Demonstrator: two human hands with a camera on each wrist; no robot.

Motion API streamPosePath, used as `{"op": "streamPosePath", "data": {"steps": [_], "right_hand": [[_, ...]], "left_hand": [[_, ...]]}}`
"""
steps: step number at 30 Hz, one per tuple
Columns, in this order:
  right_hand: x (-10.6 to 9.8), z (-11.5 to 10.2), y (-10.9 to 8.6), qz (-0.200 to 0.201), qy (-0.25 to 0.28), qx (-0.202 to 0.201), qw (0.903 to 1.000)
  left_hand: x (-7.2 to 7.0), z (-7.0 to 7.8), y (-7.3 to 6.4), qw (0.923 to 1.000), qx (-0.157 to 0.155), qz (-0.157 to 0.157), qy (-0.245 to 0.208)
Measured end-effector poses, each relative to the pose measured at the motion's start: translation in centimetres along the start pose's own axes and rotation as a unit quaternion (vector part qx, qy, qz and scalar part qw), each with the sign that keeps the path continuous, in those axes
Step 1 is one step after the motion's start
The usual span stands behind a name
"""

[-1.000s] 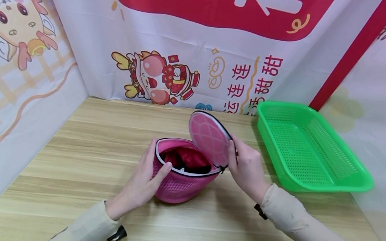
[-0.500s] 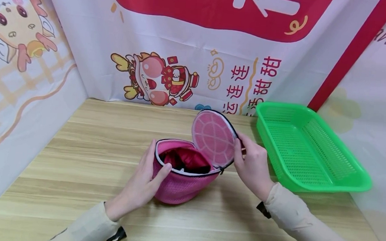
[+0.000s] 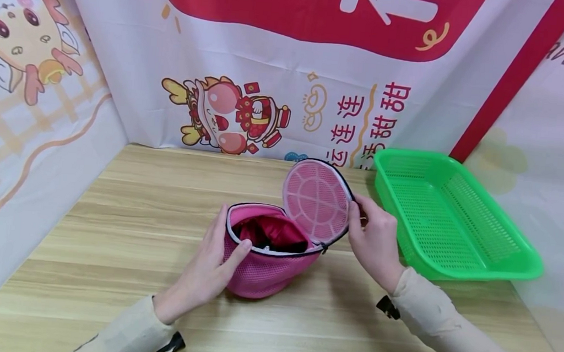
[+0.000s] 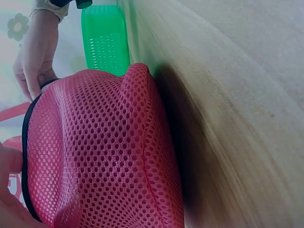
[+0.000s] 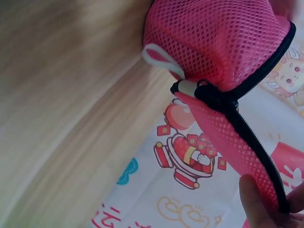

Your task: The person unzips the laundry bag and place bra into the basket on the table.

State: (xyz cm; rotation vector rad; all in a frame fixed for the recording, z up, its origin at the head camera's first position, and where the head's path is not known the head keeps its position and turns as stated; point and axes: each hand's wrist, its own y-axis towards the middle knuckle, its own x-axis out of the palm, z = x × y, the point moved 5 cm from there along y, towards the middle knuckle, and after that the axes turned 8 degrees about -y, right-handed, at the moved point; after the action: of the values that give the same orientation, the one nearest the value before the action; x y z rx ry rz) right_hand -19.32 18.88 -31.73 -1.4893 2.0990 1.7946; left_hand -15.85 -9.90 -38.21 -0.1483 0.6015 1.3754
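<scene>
A pink mesh laundry bag (image 3: 266, 277) with a black zipper edge stands on the table, its round lid (image 3: 316, 201) raised at the right. Dark red and black fabric (image 3: 272, 231) shows inside the mouth. My left hand (image 3: 205, 264) holds the bag's left side, thumb over the near rim and fingers along the outside. With thumb and fingers my right hand (image 3: 376, 236) pinches the lid's right edge. In the right wrist view the thumb (image 5: 251, 199) lies on the lid's mesh near the zipper, and a zipper pull (image 5: 209, 92) sits at the hinge side.
A green plastic basket (image 3: 454, 267) stands at the table's right, close beyond the right hand. The wooden table (image 3: 123, 230) ends at a printed cloth (image 3: 292, 49) hanging along the back. More printed cloth (image 3: 16, 138) hangs at the left side.
My right hand has moved a little to the right and drawn the lid further back from the mouth. The left hand and the bag's body have stayed in place.
</scene>
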Motion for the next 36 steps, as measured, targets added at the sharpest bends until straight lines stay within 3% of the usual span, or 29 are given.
{"op": "streamPosePath", "data": {"steps": [11,18,23,27,36], "right_hand": [[0.2,2.0,-0.2,-0.017,0.043,0.108,0.9931],[0.5,3.4,-0.7,-0.066,0.067,0.201,0.9751],[0.8,4.3,-1.4,-0.104,0.114,0.282,0.9468],[1.1,4.8,-2.0,-0.123,0.165,0.344,0.9163],[1.7,5.9,-3.4,-0.145,0.215,0.439,0.8604]], "left_hand": [[0.1,0.1,0.1,0.9999,-0.010,-0.008,-0.001],[0.3,0.1,0.0,1.0000,-0.006,-0.007,0.000],[0.3,0.3,-0.1,1.0000,-0.005,-0.005,0.003],[0.4,0.3,-0.2,0.9999,-0.008,-0.006,-0.003],[0.5,0.3,-0.2,0.9999,-0.008,-0.007,-0.008]]}}
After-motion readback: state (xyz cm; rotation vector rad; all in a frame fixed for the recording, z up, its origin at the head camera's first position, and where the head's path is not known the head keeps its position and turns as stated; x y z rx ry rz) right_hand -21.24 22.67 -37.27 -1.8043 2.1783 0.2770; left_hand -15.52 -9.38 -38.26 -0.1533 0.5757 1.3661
